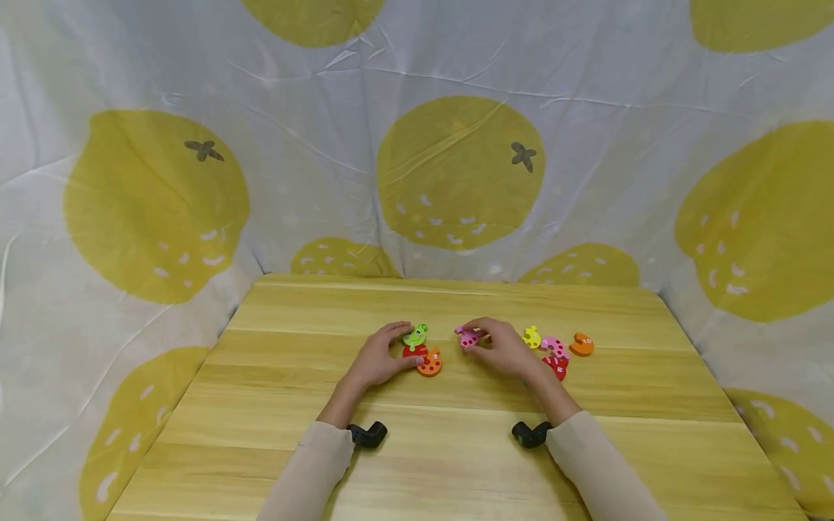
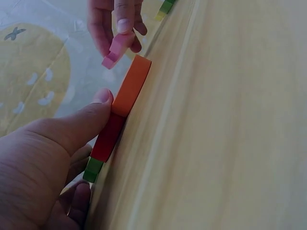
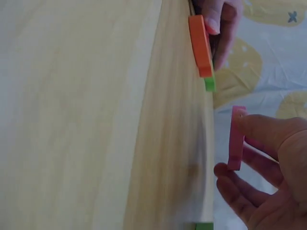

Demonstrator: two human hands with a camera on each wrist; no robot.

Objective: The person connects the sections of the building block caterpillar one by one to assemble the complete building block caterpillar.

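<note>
Pink piece (image 1: 468, 339) is partly hidden by the right hand (image 1: 505, 349) pinching it.

One row of three flat pieces (image 1: 413, 352), touching, lying on the wooden table (image 1: 449, 463) between the left hand's (image 1: 378, 358) thumb and fingers: green head (image 1: 415, 336) with an eye, farthest from the person; red piece (image 1: 410, 351) in the middle; orange piece (image 1: 429, 365), red-spotted, nearest.

One pink piece (image 1: 467, 339), red-spotted, notched, raised off the table, pinched by the right hand (image 1: 504, 349).

Loose, right of that hand: yellow piece (image 1: 531, 337); second pink piece (image 1: 554, 346), against a second red piece (image 1: 556, 368); second orange piece (image 1: 582, 344), white-marked, farthest right.
</note>
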